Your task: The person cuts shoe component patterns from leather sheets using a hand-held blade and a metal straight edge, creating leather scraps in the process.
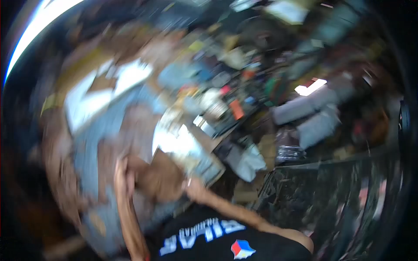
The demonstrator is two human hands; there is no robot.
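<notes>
The whole view is smeared by motion. A brown flat piece, perhaps leather or cardboard, is held between my two hands over the work table. My left hand is closed at its left edge, the fingers blurred. At the right edge my right hand grips the same piece. More brown flat pieces lie on the blue-grey table top beyond my left hand. Just past the held piece is a bright white sheet or bag, too blurred to name.
White sheets lie at the table's far left. A dense clutter of small items, including an orange one, covers the far side. Grey rolls lie at right, above a dark plastic-looking surface. White bags sit right of the table.
</notes>
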